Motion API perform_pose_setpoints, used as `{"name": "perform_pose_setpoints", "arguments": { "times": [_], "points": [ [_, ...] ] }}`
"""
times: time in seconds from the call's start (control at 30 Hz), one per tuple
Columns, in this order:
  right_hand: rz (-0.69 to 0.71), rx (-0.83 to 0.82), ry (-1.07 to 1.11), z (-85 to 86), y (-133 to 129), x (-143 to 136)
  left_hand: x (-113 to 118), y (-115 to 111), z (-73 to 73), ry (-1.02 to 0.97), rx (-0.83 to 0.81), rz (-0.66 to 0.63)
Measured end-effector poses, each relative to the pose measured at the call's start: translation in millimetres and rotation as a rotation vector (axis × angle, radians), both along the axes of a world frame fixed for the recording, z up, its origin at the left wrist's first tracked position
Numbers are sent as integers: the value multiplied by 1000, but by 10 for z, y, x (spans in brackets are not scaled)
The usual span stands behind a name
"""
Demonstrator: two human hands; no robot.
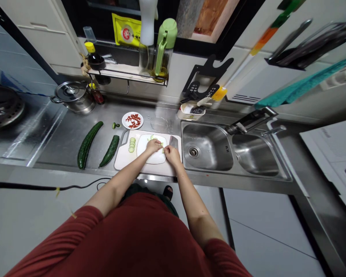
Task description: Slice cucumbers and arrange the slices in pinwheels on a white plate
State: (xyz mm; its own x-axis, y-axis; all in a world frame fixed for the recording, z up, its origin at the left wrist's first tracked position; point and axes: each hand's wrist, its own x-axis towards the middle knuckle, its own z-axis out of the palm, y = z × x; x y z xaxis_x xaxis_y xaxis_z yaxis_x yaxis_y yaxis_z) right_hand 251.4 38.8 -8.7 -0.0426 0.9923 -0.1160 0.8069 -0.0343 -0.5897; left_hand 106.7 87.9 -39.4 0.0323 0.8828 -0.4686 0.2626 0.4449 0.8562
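Note:
A white square plate (151, 158) lies on the light cutting board (122, 161), with a few pale green cucumber slices along its far side. My left hand (153, 146) is over the plate, its fingers pinched together at a cucumber slice. Close by at the plate's right edge, my right hand (172, 154) pinches a small cucumber slice (163, 150) between thumb and fingers. A row of cucumber slices (132, 145) overlaps on the board's left part. The knife blade (173, 142) rests on the board at the right, partly behind my right hand.
Left of the board lie a whole cucumber (89, 144) and a cut cucumber (109, 151). Behind stands a small plate of red pieces (132, 120). A lidded pot (73, 97) is at the back left. The double sink (207, 148) borders the board's right side.

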Motion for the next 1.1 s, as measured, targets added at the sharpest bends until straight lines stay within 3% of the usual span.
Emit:
{"name": "perform_pose_setpoints", "arguments": {
  "times": [0.23,0.47,1.1],
  "points": [
    [-22,12,-57,-25,-13,-25,4,-17,76,103,36,-24],
    [-46,45,-56,-78,-55,-52,6,-38,158,299,185,-112],
    [-89,147,-42,-105,-181,-30,-8,-116,204,387,300,-166]
  ]
}}
